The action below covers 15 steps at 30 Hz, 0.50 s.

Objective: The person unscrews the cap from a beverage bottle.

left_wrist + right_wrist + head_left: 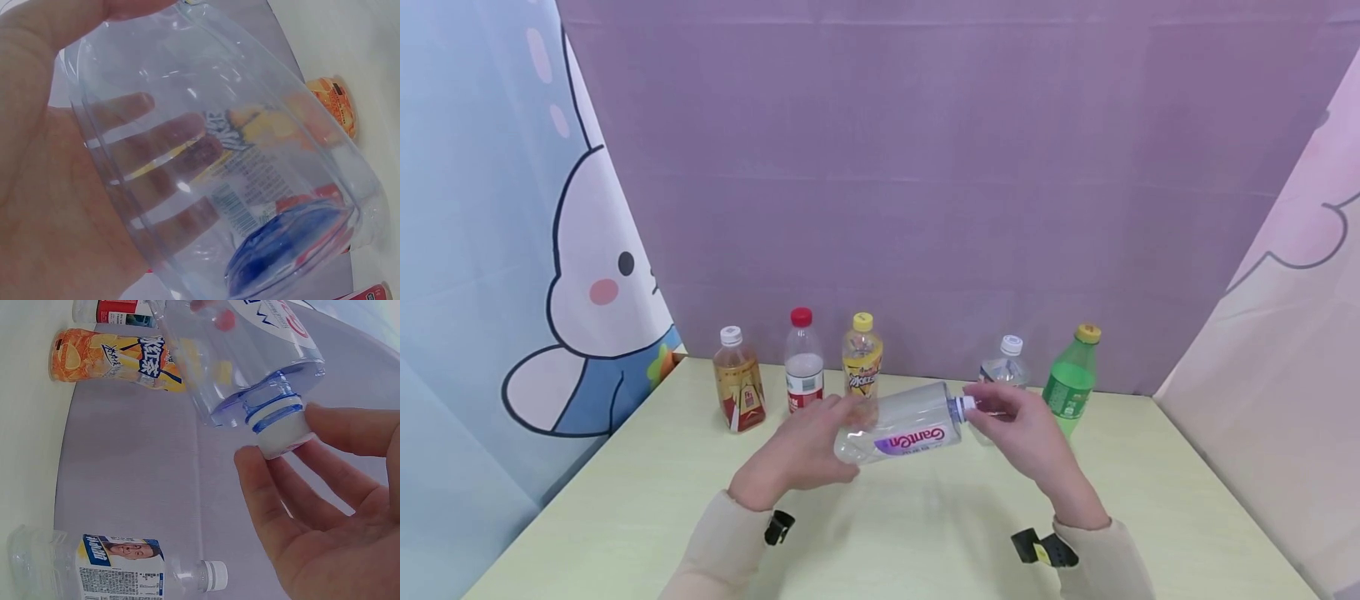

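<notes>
A clear plastic bottle point(895, 425) with a "Ganten" label is held above the table, lying nearly level with its neck to the right. My left hand point(808, 442) grips its base end, and in the left wrist view the fingers show through the clear wall. My right hand point(1026, 429) pinches the white cap point(284, 431) between thumb and fingers. The cap sits on the bottle's neck, above a blue ring. Behind my right hand stands another clear bottle point(1003, 371) with a white cap, partly hidden.
Along the back of the pale table point(917, 533) stand an amber bottle point(740, 383), a red-capped bottle point(805, 371), a yellow-labelled bottle point(862, 358) and, at the right, a green bottle point(1070, 383). Behind them hangs a purple curtain point(925, 183); patterned cloths flank both sides.
</notes>
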### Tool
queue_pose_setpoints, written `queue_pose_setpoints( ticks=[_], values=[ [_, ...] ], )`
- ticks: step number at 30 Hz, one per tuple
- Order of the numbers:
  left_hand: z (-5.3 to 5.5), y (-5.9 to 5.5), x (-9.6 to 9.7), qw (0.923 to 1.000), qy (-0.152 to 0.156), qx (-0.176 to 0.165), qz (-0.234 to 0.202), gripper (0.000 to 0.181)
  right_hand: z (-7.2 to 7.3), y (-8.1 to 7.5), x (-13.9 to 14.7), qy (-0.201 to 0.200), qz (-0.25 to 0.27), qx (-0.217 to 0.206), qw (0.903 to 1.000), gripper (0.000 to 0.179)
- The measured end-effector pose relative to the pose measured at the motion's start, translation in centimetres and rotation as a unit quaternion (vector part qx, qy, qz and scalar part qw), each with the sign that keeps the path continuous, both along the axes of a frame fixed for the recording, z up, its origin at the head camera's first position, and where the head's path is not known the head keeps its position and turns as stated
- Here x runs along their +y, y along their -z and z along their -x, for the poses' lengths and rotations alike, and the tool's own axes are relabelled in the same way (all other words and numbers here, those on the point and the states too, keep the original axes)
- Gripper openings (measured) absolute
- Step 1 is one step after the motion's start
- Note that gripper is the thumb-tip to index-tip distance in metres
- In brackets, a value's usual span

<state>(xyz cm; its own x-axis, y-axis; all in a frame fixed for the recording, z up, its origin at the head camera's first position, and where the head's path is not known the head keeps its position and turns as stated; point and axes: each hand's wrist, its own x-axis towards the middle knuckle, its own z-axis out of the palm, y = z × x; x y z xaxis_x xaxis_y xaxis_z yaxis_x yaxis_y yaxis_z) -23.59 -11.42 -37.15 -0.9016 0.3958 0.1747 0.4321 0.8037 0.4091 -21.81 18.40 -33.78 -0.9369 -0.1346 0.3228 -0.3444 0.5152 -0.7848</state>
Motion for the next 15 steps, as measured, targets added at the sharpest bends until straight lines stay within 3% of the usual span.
queue_pose_setpoints(
  ticks=[7,15],
  values=[
    [0.06,-0.04,0.09,1.0000,-0.005,-0.007,0.003,0.086,0.22,0.07,0.21,-0.020,0.018,0.016,0.9995,0.024],
    [0.01,-0.07,0.08,1.0000,0.001,-0.002,-0.004,0.084,0.27,0.11,0.19,0.008,0.000,0.009,0.9999,0.026]
  ],
)
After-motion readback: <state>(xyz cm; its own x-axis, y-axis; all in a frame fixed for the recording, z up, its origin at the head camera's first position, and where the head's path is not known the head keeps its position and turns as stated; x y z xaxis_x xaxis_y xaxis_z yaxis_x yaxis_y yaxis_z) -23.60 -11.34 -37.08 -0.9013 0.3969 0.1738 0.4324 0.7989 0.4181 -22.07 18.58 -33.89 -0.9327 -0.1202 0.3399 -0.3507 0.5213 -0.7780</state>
